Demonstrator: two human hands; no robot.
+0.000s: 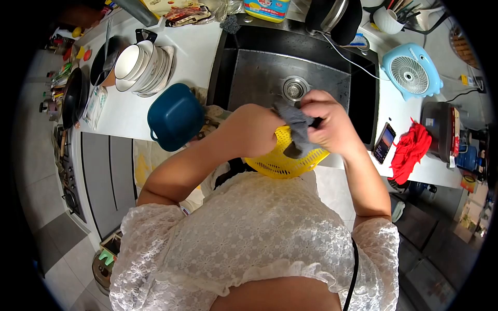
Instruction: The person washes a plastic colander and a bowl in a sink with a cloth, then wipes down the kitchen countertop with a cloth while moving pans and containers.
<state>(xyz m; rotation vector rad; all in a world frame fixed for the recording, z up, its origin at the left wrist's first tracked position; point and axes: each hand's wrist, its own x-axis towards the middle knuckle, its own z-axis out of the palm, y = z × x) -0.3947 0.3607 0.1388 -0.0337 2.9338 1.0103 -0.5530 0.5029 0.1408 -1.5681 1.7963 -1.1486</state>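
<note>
A yellow perforated plastic basket (282,165) is held tilted between my body and the front edge of the sink. My left hand (253,130) is closed on the basket's rim at its left side. A dark grey cloth (300,127) is bunched in my right hand (332,122), with its lower end hanging against the inside of the basket. The fingertips of my left hand are hidden behind the hand itself and the cloth.
Ahead lies a black sink (259,72) with a round drain (294,89). Left are a blue basin (179,116) and stacked white dishes (136,65). Right are a phone (384,143), a red cloth (411,150) and a light-blue fan (410,72). A kettle (334,18) stands behind the sink.
</note>
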